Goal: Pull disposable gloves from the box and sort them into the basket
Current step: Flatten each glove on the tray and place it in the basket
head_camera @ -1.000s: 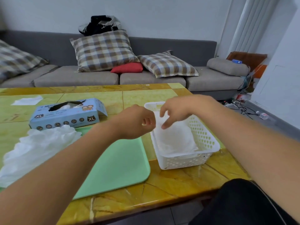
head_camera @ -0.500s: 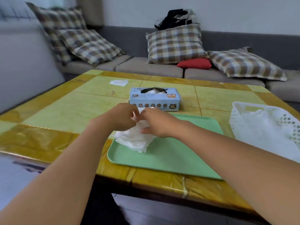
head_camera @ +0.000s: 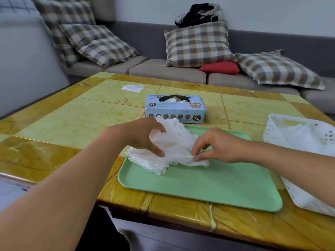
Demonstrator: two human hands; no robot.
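At the far left corner of the green tray (head_camera: 208, 185), you had a loose heap of white disposable gloves (head_camera: 174, 145), spilling a little over the tray's left edge onto the table (head_camera: 76, 122). Your left hand (head_camera: 143, 136) was on the heap's left side, thumb and fingers curled into it and gripping a bunch of the thin material. Your right hand (head_camera: 215, 145) was at the heap's right side, fingertips pinching a bit of glove close to the tray surface, so both hands were closed on the gloves, not loose.

The blue glove box (head_camera: 175, 109) sat on the table just beyond the tray's far edge, roughly mid-table, marked XL on the front, with more white gloves showing through the oval opening on top. The white perforated basket (head_camera: 282, 127) was at the table's right edge, just past the tray's right side, with some white gloves already inside. It ran out of frame, so I couldn't tell how full it was.

There was also a small white sheet (head_camera: 132, 87) lying flat near the table's far left corner, well apart from everything else. Behind the table was a grey sofa (head_camera: 163, 69) with plaid cushions (head_camera: 197, 44) and one red cushion (head_camera: 220, 67).
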